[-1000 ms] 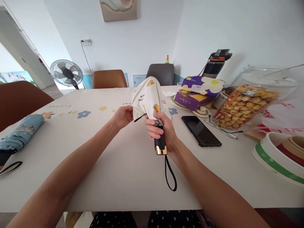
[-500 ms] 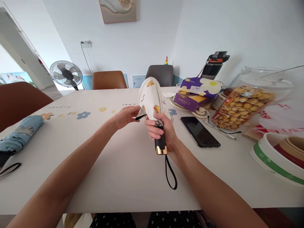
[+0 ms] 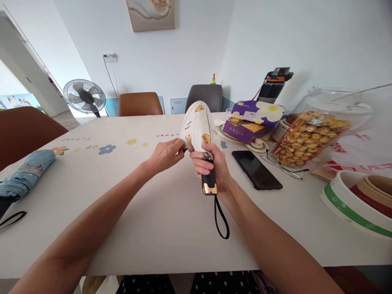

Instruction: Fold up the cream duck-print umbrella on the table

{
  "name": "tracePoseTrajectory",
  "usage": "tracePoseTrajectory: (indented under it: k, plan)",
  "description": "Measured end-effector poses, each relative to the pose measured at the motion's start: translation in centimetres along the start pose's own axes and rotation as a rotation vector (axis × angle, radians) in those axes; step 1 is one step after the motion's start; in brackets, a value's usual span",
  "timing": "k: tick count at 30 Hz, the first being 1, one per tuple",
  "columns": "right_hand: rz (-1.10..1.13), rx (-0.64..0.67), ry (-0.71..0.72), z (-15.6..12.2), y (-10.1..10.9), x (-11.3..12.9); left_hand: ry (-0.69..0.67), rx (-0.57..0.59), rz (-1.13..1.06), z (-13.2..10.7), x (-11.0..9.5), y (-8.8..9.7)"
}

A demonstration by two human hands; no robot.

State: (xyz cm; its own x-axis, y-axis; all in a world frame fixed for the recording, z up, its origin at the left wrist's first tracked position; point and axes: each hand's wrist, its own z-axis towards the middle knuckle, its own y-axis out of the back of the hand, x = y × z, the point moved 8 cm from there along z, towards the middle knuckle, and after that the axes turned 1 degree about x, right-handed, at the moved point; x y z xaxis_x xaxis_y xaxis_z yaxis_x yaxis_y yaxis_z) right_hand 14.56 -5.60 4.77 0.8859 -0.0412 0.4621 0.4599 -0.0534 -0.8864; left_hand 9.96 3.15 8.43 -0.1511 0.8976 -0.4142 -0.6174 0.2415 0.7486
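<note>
A white folding umbrella (image 3: 197, 122) with yellow cartoon prints is held over the table, its cloth top pointing away from me. My right hand (image 3: 211, 165) wraps round the umbrella where the cloth meets the black handle (image 3: 208, 179). Below the handle's gold end hangs a black wrist loop (image 3: 222, 222). At the cloth's left edge, my left hand (image 3: 168, 154) is closed, pinching the umbrella's dark strap, of which only a short bit shows. A second umbrella (image 3: 27, 173), light blue and folded, lies at the far left of the table.
A black phone (image 3: 256, 169) lies right of my right hand, with glasses (image 3: 284, 165) behind it. Farther right are purple boxes (image 3: 246, 128), a clear jar of snacks (image 3: 312, 132) and rolls of tape (image 3: 352, 204). Chairs (image 3: 141, 103) stand beyond the white table (image 3: 137, 228).
My left hand has closed its fingers on the dark strap, which hung free at the cloth's edge before. The white umbrella has shifted slightly right in view and turned a little.
</note>
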Motion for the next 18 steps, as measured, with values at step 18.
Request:
tracePoseTrajectory:
  k: [18]
  plan:
    - [-0.407,-0.27,0.118,0.2,2.2,-0.1,0.245,-0.166,-0.281,0.5,1.7,3.9]
